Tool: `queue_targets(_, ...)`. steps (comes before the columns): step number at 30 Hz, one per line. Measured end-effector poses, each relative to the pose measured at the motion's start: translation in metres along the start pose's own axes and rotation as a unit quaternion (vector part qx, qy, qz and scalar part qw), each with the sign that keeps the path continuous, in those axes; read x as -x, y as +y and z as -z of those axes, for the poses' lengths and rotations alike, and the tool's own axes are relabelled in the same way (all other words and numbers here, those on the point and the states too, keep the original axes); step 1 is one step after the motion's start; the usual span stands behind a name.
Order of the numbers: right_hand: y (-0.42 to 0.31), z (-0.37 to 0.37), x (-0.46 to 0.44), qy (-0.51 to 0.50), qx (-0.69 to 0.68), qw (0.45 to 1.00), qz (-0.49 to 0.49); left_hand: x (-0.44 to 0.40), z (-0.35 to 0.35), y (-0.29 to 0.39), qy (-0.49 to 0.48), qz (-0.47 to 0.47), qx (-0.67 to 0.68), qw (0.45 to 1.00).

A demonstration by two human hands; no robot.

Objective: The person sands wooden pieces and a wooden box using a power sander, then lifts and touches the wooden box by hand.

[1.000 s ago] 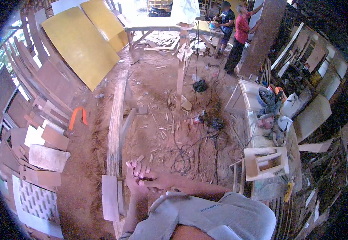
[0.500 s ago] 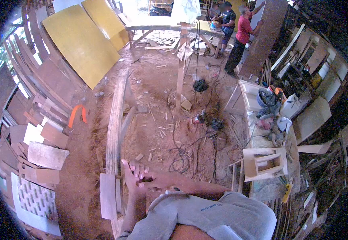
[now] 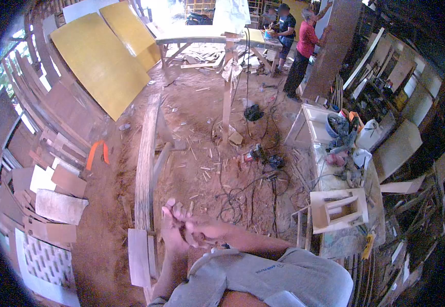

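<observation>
My left hand [image 3: 172, 229] is raised in front of my body, its fingers apart and the thumb side toward the wooden beam. My right hand [image 3: 198, 230] reaches across from the right and touches the left one. Their fingers overlap and are a little blurred, so the exact contact is hard to make out. No object shows in either hand. Just left of them runs a long rough wooden beam [image 3: 145, 169], with a pale flat board [image 3: 139, 257] on its near end.
Cables and a power tool [image 3: 253, 153] lie among wood scraps on the dirt floor. At right, a cluttered workbench [image 3: 330, 240] bears a wooden frame [image 3: 338, 211]. Yellow panels [image 3: 99, 61] lean at left. People stand at the back, one beside a tall brown board [image 3: 330, 56].
My hands have drawn closer together, with the fingers overlapping more. The view has shifted slightly.
</observation>
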State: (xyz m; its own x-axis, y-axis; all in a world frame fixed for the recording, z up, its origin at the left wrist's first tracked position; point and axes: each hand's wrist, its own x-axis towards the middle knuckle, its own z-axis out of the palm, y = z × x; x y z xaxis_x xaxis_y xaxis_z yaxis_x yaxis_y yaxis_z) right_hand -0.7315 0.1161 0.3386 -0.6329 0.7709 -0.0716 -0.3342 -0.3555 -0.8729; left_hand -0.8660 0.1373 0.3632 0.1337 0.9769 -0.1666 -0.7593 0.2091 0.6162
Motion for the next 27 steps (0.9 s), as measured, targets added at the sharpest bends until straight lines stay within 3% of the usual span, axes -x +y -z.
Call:
queue_targets(3,0.003,-0.004,-0.006,0.037,0.186,0.981,-0.024,-0.012,0.020,0.001,-0.195,0.022,0.148,0.969)
queue_targets(4,-0.003,-0.005,-0.005,0.009,0.134,0.989,-0.057,-0.006,0.015,0.003,-0.086,0.040,0.120,0.988)
queue_targets(7,-0.032,-0.015,0.002,0.006,0.293,0.956,-0.003,-0.016,0.033,0.005,-0.126,0.036,0.108,0.985)
queue_targets(9,-0.041,-0.016,0.005,0.011,0.363,0.932,0.002,-0.007,0.022,0.009,-0.078,0.048,0.106,0.990)
queue_targets(11,-0.016,-0.005,-0.009,0.021,0.406,0.910,0.082,-0.010,0.032,0.007,-0.079,0.055,0.107,0.990)
queue_targets(13,0.053,0.025,-0.035,0.037,0.423,0.870,0.251,-0.017,0.049,0.003,-0.088,0.060,0.110,0.988)
queue_targets(15,0.044,0.023,-0.033,-0.012,0.362,0.929,0.077,-0.021,0.062,0.000,-0.093,0.064,0.112,0.987)
queue_targets(17,0.034,0.022,-0.029,-0.034,0.343,0.939,-0.001,-0.024,0.071,-0.002,-0.096,0.069,0.116,0.986)
queue_targets(22,-0.006,0.007,-0.018,-0.060,0.375,0.924,-0.049,-0.035,0.106,-0.008,-0.091,0.074,0.115,0.986)
queue_targets(26,-0.038,-0.001,-0.007,-0.067,0.277,0.957,-0.060,-0.036,0.115,0.011,-0.078,0.058,0.108,0.989)
queue_targets(27,-0.037,0.002,-0.007,-0.082,0.254,0.962,-0.055,-0.038,0.119,0.014,-0.037,0.024,0.054,0.998)
